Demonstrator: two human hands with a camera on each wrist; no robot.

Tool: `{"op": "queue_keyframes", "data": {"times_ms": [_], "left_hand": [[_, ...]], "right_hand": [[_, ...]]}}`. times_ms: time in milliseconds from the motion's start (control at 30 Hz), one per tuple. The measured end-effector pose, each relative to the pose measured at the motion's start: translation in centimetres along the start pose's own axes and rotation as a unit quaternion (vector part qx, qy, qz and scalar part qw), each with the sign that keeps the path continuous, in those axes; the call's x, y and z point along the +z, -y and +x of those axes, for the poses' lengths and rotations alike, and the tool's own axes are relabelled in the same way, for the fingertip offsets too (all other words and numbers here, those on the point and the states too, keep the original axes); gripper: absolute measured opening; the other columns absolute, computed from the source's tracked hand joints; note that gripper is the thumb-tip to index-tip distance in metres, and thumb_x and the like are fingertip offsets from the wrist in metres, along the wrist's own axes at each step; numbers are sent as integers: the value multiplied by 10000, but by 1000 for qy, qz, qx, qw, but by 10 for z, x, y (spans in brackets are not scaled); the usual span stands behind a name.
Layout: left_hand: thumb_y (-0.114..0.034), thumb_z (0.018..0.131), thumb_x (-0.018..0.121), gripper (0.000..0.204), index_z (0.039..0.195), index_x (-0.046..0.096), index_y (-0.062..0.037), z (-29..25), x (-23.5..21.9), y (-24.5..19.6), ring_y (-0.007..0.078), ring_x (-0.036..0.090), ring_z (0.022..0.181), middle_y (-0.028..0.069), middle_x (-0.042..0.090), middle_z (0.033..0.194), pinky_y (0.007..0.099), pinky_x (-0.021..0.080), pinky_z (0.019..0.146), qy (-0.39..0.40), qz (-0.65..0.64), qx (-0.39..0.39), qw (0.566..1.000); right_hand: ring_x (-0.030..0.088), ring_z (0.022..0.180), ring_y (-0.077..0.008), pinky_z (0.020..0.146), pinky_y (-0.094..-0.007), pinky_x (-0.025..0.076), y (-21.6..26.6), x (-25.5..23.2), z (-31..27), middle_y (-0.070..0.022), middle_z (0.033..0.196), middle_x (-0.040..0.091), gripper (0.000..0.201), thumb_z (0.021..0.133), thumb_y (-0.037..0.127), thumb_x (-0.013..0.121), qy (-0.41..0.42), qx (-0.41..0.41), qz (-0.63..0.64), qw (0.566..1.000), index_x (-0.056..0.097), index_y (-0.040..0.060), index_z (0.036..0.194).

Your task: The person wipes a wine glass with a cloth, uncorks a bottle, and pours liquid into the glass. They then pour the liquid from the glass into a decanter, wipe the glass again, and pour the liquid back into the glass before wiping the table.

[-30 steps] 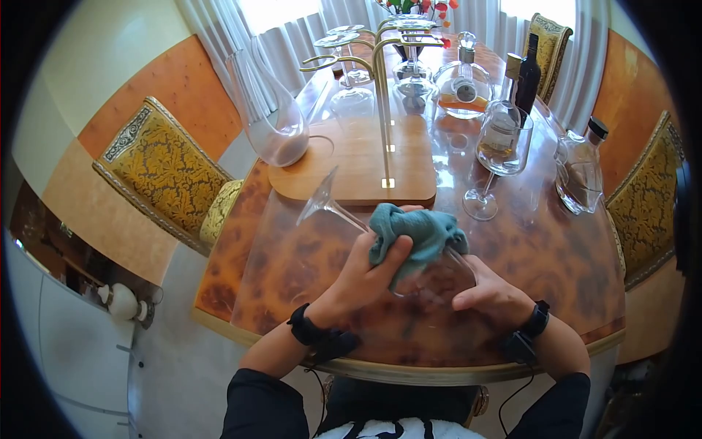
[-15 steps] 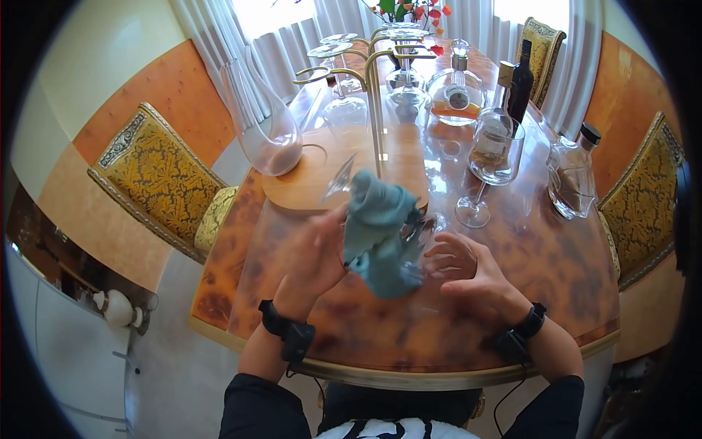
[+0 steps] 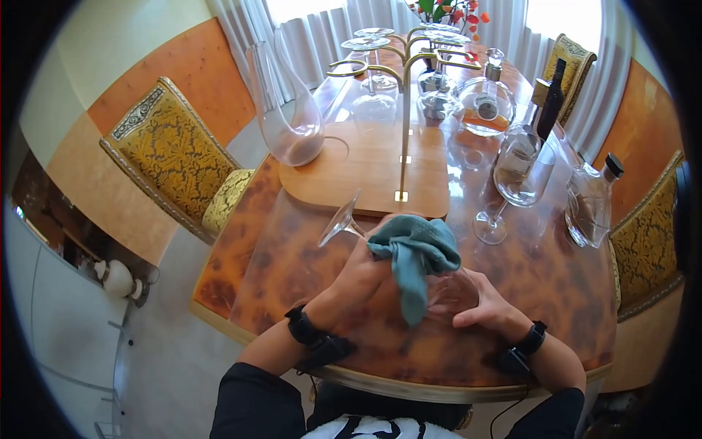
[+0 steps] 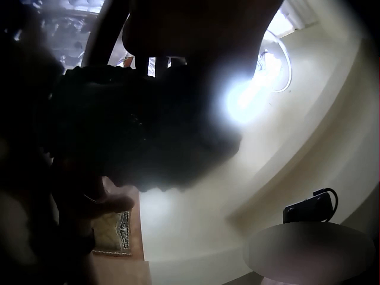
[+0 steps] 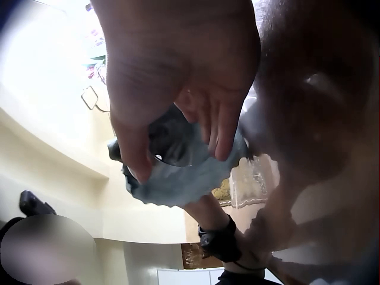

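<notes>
A wine glass lies tilted between the hands, its foot out to the left and its bowl on the right. My left hand grips a teal cloth around the glass; its far fingers are hidden behind the cloth. My right hand holds the bowl near the rim, thumb on one side and fingers on the other. In the right wrist view, the right hand curves around the bowl, with the cloth behind it. The left wrist view is very dark.
Ahead stands a wooden base with a brass rack holding upside-down glasses. A decanter is on its left. On the right are an upright wine glass, a black-capped decanter and several bottles. Patterned chairs flank the table.
The cloth has shifted and bunched, with one end hanging down over the glass. My left hand has moved slightly right; my right hand has closed in on the bowl. The head view has shifted.
</notes>
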State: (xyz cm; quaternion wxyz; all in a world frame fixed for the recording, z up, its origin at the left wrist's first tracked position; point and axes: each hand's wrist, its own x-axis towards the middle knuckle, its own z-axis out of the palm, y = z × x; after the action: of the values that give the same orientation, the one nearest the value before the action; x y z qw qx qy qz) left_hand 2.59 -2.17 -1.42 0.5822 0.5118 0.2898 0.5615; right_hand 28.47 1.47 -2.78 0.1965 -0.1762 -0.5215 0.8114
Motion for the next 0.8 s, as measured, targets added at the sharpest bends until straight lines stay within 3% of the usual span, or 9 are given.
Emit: {"op": "queue_keyframes", "data": {"times_ms": [67,133,200,333,467,533,567,667,800], "left_hand": [[-148,998,632,450,1412,486,-46,-8,5,0,146,582,1215,62,593,1323,314,472,1047,-19,-153,-54,987],[-197,1044,556,359,1368,518,-49,-10,13,-5,167,621,1156,74,625,1261,344,511,1009,-91,-144,-53,984],[-252,1065,510,338,1341,533,-57,-11,-6,2,197,643,1125,82,640,1228,386,543,972,29,-302,6,953],[-312,1081,470,350,1329,533,-73,-13,-7,-7,221,640,1127,87,631,1239,415,550,955,-71,-304,-29,950],[-248,1078,490,361,1390,498,-66,-20,6,-11,197,611,1179,80,609,1296,386,517,1006,-35,-360,-58,930],[-163,1061,526,424,1463,443,-56,-25,15,-12,164,551,1252,72,563,1377,350,464,1065,-39,-71,-134,988],[-85,1029,561,500,1502,404,-44,-20,13,14,143,500,1293,64,527,1424,325,418,1094,33,-73,-34,996],[-73,1013,563,506,1495,412,-39,-22,24,9,145,504,1282,64,517,1420,325,414,1089,63,52,25,996],[-54,998,571,403,1392,491,-25,-21,16,-7,123,534,1187,41,585,1300,312,438,1043,93,-30,-94,991]], "right_hand": [[612,1199,-270,1036,-410,505,-1,1,0,-172,1342,560,1002,710,134,928,12,-9,18,1000,339,-7,1508],[606,1211,-273,1038,-410,506,-1,-4,-4,-177,1340,561,996,713,133,927,9,-6,10,1000,341,-5,1506],[601,1223,-276,1041,-410,507,0,-1,-7,-182,1338,562,990,716,132,926,3,-1,3,1000,342,-3,1503],[602,1222,-275,1056,-412,496,3,0,-8,-171,1333,565,1005,675,132,943,-36,0,-17,999,368,-7,1487],[573,1263,-273,1073,-437,492,-2,-2,-7,-164,1437,493,1005,713,58,914,-39,-29,-59,997,325,-7,1524],[568,1267,-272,1082,-446,484,0,6,-7,-155,1451,485,1006,709,49,912,-35,-23,-24,999,326,-11,1525],[563,1272,-271,1092,-454,476,2,8,-7,-145,1464,477,1008,705,39,911,-29,-29,7,999,328,-15,1526],[571,1254,-271,1094,-463,470,-2,3,-10,-151,1451,493,989,702,76,916,-33,-32,0,999,354,-20,1511],[584,1228,-268,1080,-459,479,-9,-4,-11,-153,1410,531,1005,695,175,930,-15,-27,35,999,363,-26,1501]]}}
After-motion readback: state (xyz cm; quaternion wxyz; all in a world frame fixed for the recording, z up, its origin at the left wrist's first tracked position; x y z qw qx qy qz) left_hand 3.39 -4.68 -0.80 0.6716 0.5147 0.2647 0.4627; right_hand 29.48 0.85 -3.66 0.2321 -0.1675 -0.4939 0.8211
